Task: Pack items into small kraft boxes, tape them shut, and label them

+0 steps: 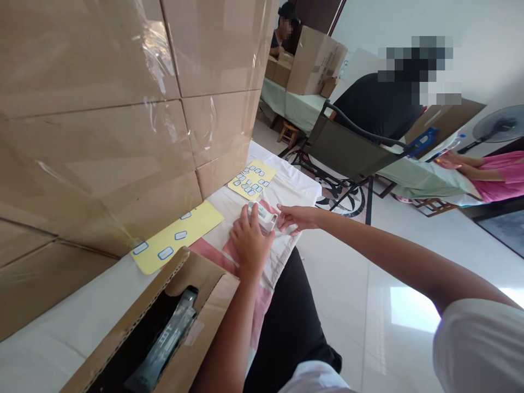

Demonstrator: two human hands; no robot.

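My left hand (250,240) is wrapped over a small white box-shaped object (266,216), its fingers along the top and the thumb at the near end. What the object is exactly, I cannot make out. Just to the right, my right hand (297,218) has its thumb and fingers apart beside the object's end, with nothing visible in them. Beyond lies a yellow sheet (251,180) bearing several small blue-edged white labels. Another yellow sheet (200,221) with a few such labels lies to the left. Both rest on the white cloth (292,180) covering the table.
Taped cardboard boxes (123,125) form a wall on the left. An open carton (213,305) near me holds dark plastic-wrapped packs (167,338). A person in black (372,106) sits on a chair (347,144) ahead; another person's pink sleeve (507,174) shows at right.
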